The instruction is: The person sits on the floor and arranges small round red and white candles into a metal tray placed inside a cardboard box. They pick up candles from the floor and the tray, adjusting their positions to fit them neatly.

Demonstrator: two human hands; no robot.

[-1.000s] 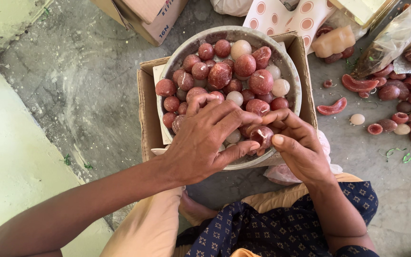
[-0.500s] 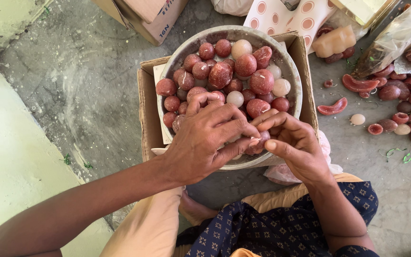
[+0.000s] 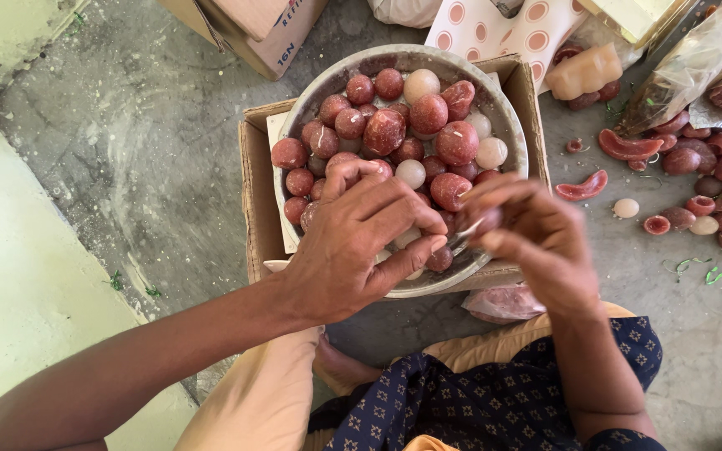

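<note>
While the left hand (image 3: 361,242) curled over the near rim of the metal bowl (image 3: 507,125), grip contents hidden, the right hand (image 3: 528,234) pinched a small red ball (image 3: 486,219) above that rim. Risk noted: the heaped red and white balls (image 3: 403,138) could roll off the cardboard box (image 3: 252,209) onto the floor if nudged.
</note>
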